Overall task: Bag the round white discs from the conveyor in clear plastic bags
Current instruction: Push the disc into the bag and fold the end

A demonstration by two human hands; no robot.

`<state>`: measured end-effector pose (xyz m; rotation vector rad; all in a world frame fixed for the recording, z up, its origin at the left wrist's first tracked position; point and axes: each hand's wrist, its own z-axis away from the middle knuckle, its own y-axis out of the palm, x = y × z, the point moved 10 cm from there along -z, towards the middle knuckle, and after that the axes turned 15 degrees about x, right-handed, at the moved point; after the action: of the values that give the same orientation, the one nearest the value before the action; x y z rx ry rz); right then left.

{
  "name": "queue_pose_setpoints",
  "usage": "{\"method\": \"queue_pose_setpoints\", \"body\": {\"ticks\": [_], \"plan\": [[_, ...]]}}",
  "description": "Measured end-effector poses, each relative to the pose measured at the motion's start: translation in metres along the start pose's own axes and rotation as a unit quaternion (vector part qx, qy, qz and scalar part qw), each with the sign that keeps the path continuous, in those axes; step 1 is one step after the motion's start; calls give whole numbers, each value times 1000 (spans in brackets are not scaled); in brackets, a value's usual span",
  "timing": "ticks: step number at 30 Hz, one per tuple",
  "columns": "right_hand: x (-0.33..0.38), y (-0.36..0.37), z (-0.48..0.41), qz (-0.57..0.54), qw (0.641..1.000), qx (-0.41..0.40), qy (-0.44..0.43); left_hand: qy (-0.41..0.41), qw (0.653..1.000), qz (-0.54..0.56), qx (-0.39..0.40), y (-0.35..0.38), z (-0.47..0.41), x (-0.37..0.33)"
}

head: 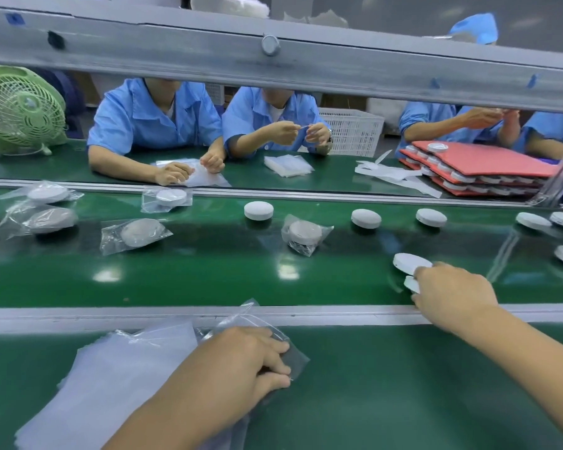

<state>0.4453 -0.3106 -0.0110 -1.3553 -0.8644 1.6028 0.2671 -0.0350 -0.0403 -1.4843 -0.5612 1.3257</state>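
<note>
Packing line: R hand [452, 293] reaches over the metal rail [176, 315] onto the conveyor [208, 271], fingers curled on a white disc [410, 263]. L hand [251, 358] pinches a clear bag [298, 355] beside the bag stack [111, 368]. Bagged discs [140, 233] and loose discs [258, 210] lie beyond. An overhead beam [306, 66] cuts across workers [150, 118] opp.
</note>
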Motion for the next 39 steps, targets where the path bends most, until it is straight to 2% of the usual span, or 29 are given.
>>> {"method": "queue_pose_setpoints", "body": {"ticks": [2, 4, 6, 8, 10, 11, 13, 15, 17, 20, 22, 24, 27, 28, 30, 32, 33, 35, 37, 39], "plan": [[13, -13, 15, -8, 998, -29, -54, -1, 999, -7, -43, -5, 2, -1], [36, -30, 40, -106, 976, -70, -178, -23, 994, 11, -103, -15, 7, 3], [63, -50, 84, -198, 913, -142, -328, -41, 986, 36, -155, -26, 11, 7], [93, -56, 131, -208, 850, -180, -450, -69, 975, 55, -203, -37, 18, 11], [113, -56, 159, -222, 812, -173, -512, -107, 959, 98, -245, -46, 27, 19], [119, -60, 173, -210, 786, -221, -538, -109, 951, 135, -255, -47, 29, 21], [121, -71, 199, -205, 715, -359, -563, -39, 941, 250, -226, -43, 21, 12], [110, -79, 199, -306, 667, -396, -551, 82, 914, 376, -131, -34, 11, -16], [99, -80, 184, -435, 645, -367, -510, 120, 907, 391, -99, -31, 13, -27], [98, -65, 150, -600, 634, -228, -432, 76, 936, 281, -200, -42, 22, -19], [109, -52, 137, -673, 595, -125, -421, 80, 929, 266, -243, -47, 25, -23], [120, -50, 134, -690, 573, -69, -437, 90, 917, 269, -279, -48, 28, -24], [140, -52, 134, -680, 565, 36, -466, 94, 880, 286, -367, -54, 39, -23], [148, -50, 136, -658, 583, 63, -472, 80, 864, 311, -387, -53, 41, -19], [158, -52, 139, -584, 660, 65, -468, 52, 860, 332, -384, -51, 40, -15], [157, -61, 127, -561, 696, 32, -447, 14, 901, 252, -354, -59, 39, -11], [148, -69, 112, -572, 705, -4, -419, -15, 933, 155, -324, -67, 40, -9], [122, -84, 68, -613, 711, -90, -332, -95, 978, -58, -176, -69, 36, 6], [101, -96, 25, -593, 749, -164, -245, -156, 982, -104, -9, -54, 40, 37], [100, -97, -17, -521, 815, -163, -196, -150, 985, -68, 57, -40, 42, 45]]}}
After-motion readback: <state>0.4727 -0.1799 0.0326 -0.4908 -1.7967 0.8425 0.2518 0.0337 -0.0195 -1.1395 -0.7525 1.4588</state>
